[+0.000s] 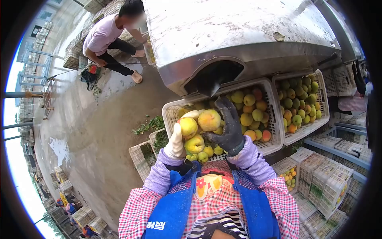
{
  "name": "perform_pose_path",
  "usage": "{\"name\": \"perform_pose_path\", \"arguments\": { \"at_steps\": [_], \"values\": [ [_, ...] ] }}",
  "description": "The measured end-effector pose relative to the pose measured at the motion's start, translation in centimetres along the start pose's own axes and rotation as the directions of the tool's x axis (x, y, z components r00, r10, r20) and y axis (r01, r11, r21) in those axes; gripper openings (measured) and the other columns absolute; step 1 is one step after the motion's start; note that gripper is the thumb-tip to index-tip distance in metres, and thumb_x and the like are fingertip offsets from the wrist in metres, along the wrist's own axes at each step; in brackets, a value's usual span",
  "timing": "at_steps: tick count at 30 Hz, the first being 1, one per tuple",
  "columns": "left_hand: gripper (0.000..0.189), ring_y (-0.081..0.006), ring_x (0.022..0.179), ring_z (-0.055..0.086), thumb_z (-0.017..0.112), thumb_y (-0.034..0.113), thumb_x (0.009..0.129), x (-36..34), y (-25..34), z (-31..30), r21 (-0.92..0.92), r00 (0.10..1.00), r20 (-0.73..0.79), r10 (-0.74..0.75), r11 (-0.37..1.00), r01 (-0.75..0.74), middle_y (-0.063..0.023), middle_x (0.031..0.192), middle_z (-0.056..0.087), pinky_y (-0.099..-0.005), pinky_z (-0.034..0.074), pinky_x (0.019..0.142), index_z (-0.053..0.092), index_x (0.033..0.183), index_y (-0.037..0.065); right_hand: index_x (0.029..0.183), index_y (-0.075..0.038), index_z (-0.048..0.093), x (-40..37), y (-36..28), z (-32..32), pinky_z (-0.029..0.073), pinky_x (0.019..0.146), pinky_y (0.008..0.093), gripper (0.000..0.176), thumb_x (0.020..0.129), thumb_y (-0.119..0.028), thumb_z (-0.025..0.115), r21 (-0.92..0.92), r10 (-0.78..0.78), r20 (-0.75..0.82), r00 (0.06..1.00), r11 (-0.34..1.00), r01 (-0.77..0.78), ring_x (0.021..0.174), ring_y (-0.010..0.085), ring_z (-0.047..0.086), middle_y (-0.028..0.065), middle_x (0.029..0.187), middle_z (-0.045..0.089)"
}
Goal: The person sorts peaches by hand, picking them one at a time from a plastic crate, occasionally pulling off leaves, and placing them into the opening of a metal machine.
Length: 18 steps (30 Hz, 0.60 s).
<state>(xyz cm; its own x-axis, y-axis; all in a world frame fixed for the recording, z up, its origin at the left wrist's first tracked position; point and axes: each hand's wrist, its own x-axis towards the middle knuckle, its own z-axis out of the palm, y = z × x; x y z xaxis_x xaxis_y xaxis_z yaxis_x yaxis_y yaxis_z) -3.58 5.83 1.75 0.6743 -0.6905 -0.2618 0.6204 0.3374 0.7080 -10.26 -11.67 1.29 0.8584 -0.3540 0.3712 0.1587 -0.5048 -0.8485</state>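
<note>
Yellow-green and reddish fruits lie in a white plastic crate [274, 119] under the dark opening of a metal machine [238, 55]. My left hand [176, 142], in a white glove, is wrapped round a yellow fruit [188, 126] above the crate's left part. Beside it, my right hand [230, 129], in a dark glove, is spread with thumb and fingers apart around the right side of a yellow-orange fruit [209, 120]. Whether the right fingers bear that fruit's weight is hard to tell. Another yellow fruit [194, 144] sits just below the two.
A second crate [325, 104] of fruit stands at the right. Stacked crates [318, 179] fill the lower right. Crates with green leaves [160, 139] are at the left. A person [107, 40] sits at the upper left by the machine, on wet concrete floor [91, 139].
</note>
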Motion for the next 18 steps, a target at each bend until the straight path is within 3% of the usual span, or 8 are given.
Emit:
{"name": "perform_pose_path", "arguments": {
  "at_steps": [2,5,8,9,10,12,14,18],
  "values": [
    [0.083,-0.0321,0.14,0.046,0.049,0.068,0.098,0.3,0.6,-0.5,-0.068,0.994,0.107,-0.034,0.997,0.041,-0.0177,0.152,0.045,-0.0465,0.036,0.119,0.04,0.15,0.005,0.133,0.003,0.06,0.4,0.1,0.3,0.046,0.108,0.0465,0.076,0.071,-0.029,0.09,-0.002,-0.051,0.027,0.998,0.999,0.051,0.13,0.038,0.053,0.0222,0.146,0.049],
    [0.084,-0.0325,0.141,0.045,0.049,0.068,0.098,1.1,0.9,0.1,-0.053,0.998,0.06,0.002,0.999,0.001,-0.0183,0.154,0.043,-0.0461,0.034,0.12,0.039,0.151,0.004,0.128,0.003,0.062,1.2,0.8,1.1,0.047,0.106,0.0478,0.072,0.071,-0.03,0.09,-0.015,-0.056,-0.011,0.998,0.998,0.056,0.127,0.039,0.055,0.0217,0.144,0.051],
    [0.082,-0.0245,0.119,0.058,0.058,0.063,0.097,1.2,-0.2,-2.3,-0.076,0.995,-0.068,-0.075,0.995,0.07,-0.0136,0.138,0.057,-0.0418,0.051,0.099,0.036,0.155,0.01,0.127,0.002,0.062,4.2,3.2,1.6,0.051,0.098,0.0475,0.07,0.073,-0.034,0.088,-0.323,-0.225,-0.055,0.973,0.926,0.196,0.118,0.0371,0.062,0.0218,0.135,0.057],
    [0.082,-0.0222,0.113,0.061,0.06,0.061,0.096,1.0,0.0,-2.8,-0.061,0.99,-0.091,-0.113,0.992,0.107,-0.0124,0.134,0.06,-0.04,0.054,0.093,0.035,0.156,0.012,0.126,0.001,0.063,5.6,4.9,2.4,0.05,0.099,0.0486,0.068,0.074,-0.035,0.086,-0.329,-0.165,0.01,0.986,0.931,0.159,0.119,0.0387,0.06,0.0225,0.134,0.058],
    [0.08,-0.0166,0.1,0.062,0.064,0.055,0.097,0.9,0.2,-2.8,-0.126,0.982,-0.115,-0.149,0.983,0.135,-0.0087,0.126,0.063,-0.0331,0.056,0.077,0.031,0.159,0.016,0.128,0.0,0.063,7.0,6.5,3.2,0.05,0.099,0.0486,0.07,0.074,-0.037,0.086,-0.36,-0.109,0.065,0.992,0.924,0.125,0.119,0.0388,0.06,0.0222,0.133,0.059],
    [0.078,-0.016,0.099,0.062,0.061,0.053,0.1,1.0,0.1,-2.7,-0.119,0.983,-0.119,-0.143,0.984,0.129,-0.0091,0.128,0.062,-0.0323,0.056,0.075,0.029,0.161,0.016,0.13,-0.002,0.062,9.5,8.3,4.1,0.049,0.1,0.0487,0.073,0.073,-0.041,0.086,-0.397,0.012,0.152,0.988,0.916,0.05,0.118,0.039,0.061,0.0216,0.132,0.06],
    [0.074,-0.0159,0.101,0.063,0.057,0.05,0.103,0.9,0.1,-2.3,-0.135,0.987,-0.1,-0.129,0.984,0.115,-0.0102,0.135,0.061,-0.0314,0.057,0.075,0.028,0.161,0.016,0.132,-0.003,0.062,11.1,8.0,3.1,0.048,0.1,0.0488,0.076,0.073,-0.045,0.085,-0.365,0.084,0.215,0.973,0.931,0.0,0.117,0.0391,0.061,0.021,0.13,0.061],
    [0.068,-0.0187,0.107,0.065,0.052,0.05,0.105,1.5,0.5,-1.8,-0.162,0.99,-0.058,-0.126,0.98,0.115,-0.0128,0.14,0.059,-0.0319,0.057,0.08,0.033,0.159,0.014,0.137,-0.007,0.061,10.9,4.6,0.6,0.047,0.101,0.0489,0.083,0.072,-0.053,0.084,-0.103,-0.044,0.207,0.977,0.992,0.067,0.115,0.0395,0.062,0.0198,0.126,0.064]
  ]
}}
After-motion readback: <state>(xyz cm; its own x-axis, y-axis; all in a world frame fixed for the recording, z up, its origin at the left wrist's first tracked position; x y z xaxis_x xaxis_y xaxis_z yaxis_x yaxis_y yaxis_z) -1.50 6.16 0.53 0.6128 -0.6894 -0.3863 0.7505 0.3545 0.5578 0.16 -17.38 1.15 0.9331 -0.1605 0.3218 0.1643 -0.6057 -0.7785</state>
